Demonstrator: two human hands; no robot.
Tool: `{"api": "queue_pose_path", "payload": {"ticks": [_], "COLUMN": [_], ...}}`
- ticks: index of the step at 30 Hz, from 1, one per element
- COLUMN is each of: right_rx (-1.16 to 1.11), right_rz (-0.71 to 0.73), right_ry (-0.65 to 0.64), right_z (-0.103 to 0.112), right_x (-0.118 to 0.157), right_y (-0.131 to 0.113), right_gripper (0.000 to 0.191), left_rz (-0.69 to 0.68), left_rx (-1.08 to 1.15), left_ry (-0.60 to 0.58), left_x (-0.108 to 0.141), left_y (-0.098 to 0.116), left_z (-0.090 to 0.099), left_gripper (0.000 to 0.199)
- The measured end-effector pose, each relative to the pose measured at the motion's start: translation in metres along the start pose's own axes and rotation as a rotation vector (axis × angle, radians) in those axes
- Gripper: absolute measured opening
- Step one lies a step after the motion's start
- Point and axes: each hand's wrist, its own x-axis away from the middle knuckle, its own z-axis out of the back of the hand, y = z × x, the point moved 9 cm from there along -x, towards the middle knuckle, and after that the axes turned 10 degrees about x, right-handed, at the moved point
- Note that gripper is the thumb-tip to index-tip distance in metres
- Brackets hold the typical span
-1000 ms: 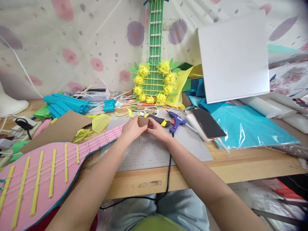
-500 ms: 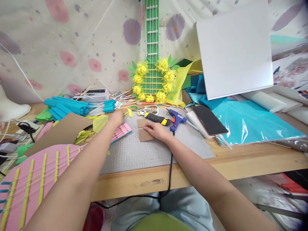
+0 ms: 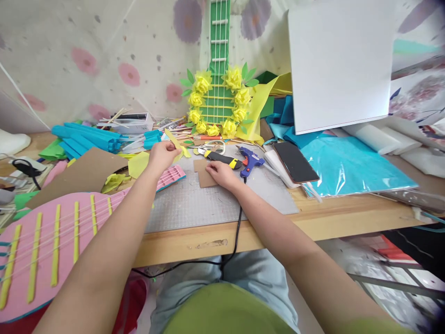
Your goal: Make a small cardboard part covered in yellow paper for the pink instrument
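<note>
My left hand point(image 3: 162, 155) is raised a little over the left side of the cutting mat point(image 3: 184, 211), its fingers pinched on a yellow paper piece point(image 3: 172, 138). Below it lies the narrow pink neck point(image 3: 172, 177) of a paper guitar. My right hand point(image 3: 222, 173) rests on the mat with its fingers closed at a small brown cardboard piece point(image 3: 206, 180). Another cardboard bit point(image 3: 199, 165) lies just behind that one. Close beyond the right hand are a black and yellow utility knife point(image 3: 224, 159) and a blue glue gun point(image 3: 251, 160).
A green guitar point(image 3: 218, 99) with yellow paper flowers stands at the back. The pink guitar body point(image 3: 66, 241) fills the left front. A phone point(image 3: 295, 161), blue wrapped paper point(image 3: 354, 164) and a white board point(image 3: 340, 65) are at right. The glue gun's cord point(image 3: 238, 232) drops over the table edge.
My left hand has come up from among the yellow scraps with a yellow paper piece in its fingers. The right hand stays at the cardboard. The view has tilted slightly downward.
</note>
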Motion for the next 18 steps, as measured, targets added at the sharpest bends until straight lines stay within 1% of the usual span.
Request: {"api": "queue_pose_path", "payload": {"ticks": [1, 2, 4, 6, 8, 10, 12, 16, 18], "right_rx": [-0.009, -0.016, -0.021, -0.022, -0.022, -0.019, -0.018, -0.034, -0.031], "right_rz": [-0.030, -0.055, -0.074, -0.074, -0.060, -0.025, 0.010, 0.041, 0.046], "right_ry": [0.014, 0.032, 0.071, 0.113, 0.151, 0.180, 0.203, 0.202, 0.185], "right_z": [0.002, 0.005, 0.012, 0.019, 0.023, 0.024, 0.023, 0.016, 0.012], "right_x": [0.000, 0.000, -0.001, 0.000, 0.001, 0.003, 0.005, 0.006, 0.006], "right_y": [0.003, 0.005, 0.006, 0.004, 0.002, -0.004, -0.009, -0.017, -0.018], "right_gripper": [0.020, 0.020, 0.021, 0.022, 0.019, 0.014, 0.010, 0.009, 0.008], "left_rz": [0.013, 0.062, 0.139, 0.178, 0.232, 0.241, 0.223, 0.154, 0.157], "left_rx": [0.134, 0.247, 0.374, 0.471, 0.588, 0.678, 0.713, 0.719, 0.752], "left_ry": [-0.039, -0.112, -0.203, -0.195, -0.182, -0.162, -0.155, -0.132, -0.116], "left_x": [0.010, 0.021, 0.042, 0.056, 0.064, 0.066, 0.066, 0.064, 0.065], "left_y": [0.001, -0.002, -0.007, -0.014, -0.024, -0.031, -0.035, -0.034, -0.032], "left_z": [-0.010, -0.024, -0.049, -0.064, -0.078, -0.086, -0.089, -0.086, -0.083], "left_gripper": [0.016, 0.016, 0.013, 0.008, 0.008, 0.015, 0.024, 0.035, 0.036]}}
